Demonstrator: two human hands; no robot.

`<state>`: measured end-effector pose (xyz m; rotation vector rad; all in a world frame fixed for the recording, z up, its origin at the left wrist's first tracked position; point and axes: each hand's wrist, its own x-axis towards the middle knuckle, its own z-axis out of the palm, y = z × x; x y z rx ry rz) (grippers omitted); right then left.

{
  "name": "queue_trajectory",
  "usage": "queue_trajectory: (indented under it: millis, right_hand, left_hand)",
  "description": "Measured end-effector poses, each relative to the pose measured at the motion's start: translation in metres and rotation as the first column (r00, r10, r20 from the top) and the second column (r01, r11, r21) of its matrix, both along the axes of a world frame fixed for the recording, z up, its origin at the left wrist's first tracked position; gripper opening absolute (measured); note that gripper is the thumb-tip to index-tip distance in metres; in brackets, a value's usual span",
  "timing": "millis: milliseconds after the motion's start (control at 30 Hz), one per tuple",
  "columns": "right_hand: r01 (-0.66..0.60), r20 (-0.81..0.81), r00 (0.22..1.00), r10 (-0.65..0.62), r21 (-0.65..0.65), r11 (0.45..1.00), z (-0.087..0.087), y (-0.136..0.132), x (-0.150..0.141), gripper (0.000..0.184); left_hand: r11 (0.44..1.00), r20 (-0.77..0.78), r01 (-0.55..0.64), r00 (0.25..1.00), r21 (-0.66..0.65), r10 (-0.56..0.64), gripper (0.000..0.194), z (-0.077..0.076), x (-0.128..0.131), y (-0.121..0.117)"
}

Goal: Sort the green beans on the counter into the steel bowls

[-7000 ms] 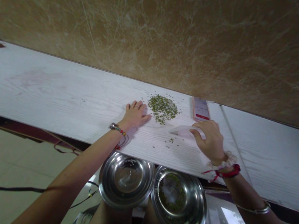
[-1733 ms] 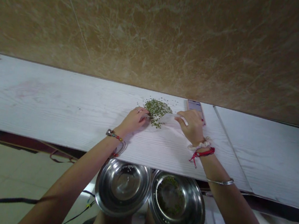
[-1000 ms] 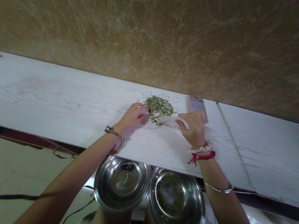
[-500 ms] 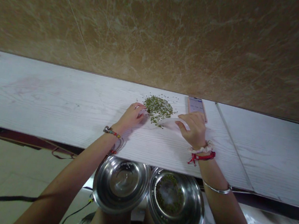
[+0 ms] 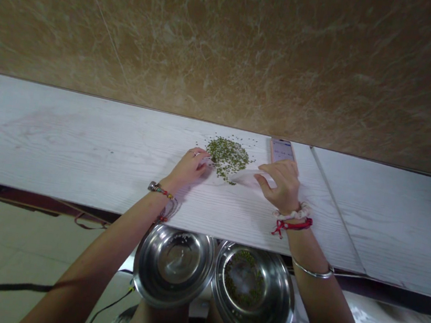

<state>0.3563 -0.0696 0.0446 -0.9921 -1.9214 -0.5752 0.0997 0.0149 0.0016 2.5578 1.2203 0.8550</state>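
A loose spread of small green beans (image 5: 227, 153), which look like mung beans, lies on the white wood-grain board. My left hand (image 5: 193, 166) rests at its left edge, fingers curved and thumb apart; a faint clear edge shows by the fingertips, too indistinct to name. On the other side, my right hand (image 5: 282, 183) grips a translucent plastic piece (image 5: 243, 175) whose tip reaches the near edge of the beans. Below the board's front edge are two steel bowls. The right bowl (image 5: 278, 318) contains green beans, while the left bowl (image 5: 144, 279) shows a shiny bottom with pale reflections.
Behind my right hand a phone (image 5: 281, 150) lies face up, its screen lit. A brown patterned wall (image 5: 230, 52) rises along the back of the board (image 5: 62, 146). A dark cable (image 5: 0, 286) runs at lower left. The bowls sit over my legs.
My right hand has shifted very slightly to the right with the plastic piece. My left hand, the beans and the bowls look almost the same.
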Motion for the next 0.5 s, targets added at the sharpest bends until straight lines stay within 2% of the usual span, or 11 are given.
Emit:
queue_trajectory:
  millis: [133, 233, 333, 500]
  right_hand:
    - [0.019, 0.017, 1.0, -0.018, -0.035, 0.999, 0.0005, -0.0015, 0.0017, 0.012]
    - [0.034, 0.018, 0.999, -0.034, -0.004, 0.999, 0.0018, -0.0023, 0.0029, 0.012]
    - [0.003, 0.006, 1.0, -0.003, 0.04, 0.999, 0.0021, -0.0019, 0.0012, 0.01]
    - [-0.06, 0.024, 0.998, 0.059, 0.041, 0.997, 0.0007, 0.0005, -0.0049, 0.009]
  left_hand:
    - [1.0, -0.007, 0.003, 1.0, -0.006, -0.003, 0.031, 0.001, 0.0, -0.0008]
    - [1.0, -0.009, -0.006, 1.0, -0.008, 0.006, 0.031, 0.001, -0.0001, -0.0013]
    - [1.0, -0.013, -0.006, 1.0, -0.015, 0.006, 0.032, 0.0011, 0.0, -0.0016]
    - [1.0, -0.004, -0.006, 1.0, -0.021, 0.005, 0.031, 0.0004, 0.0003, -0.0009]
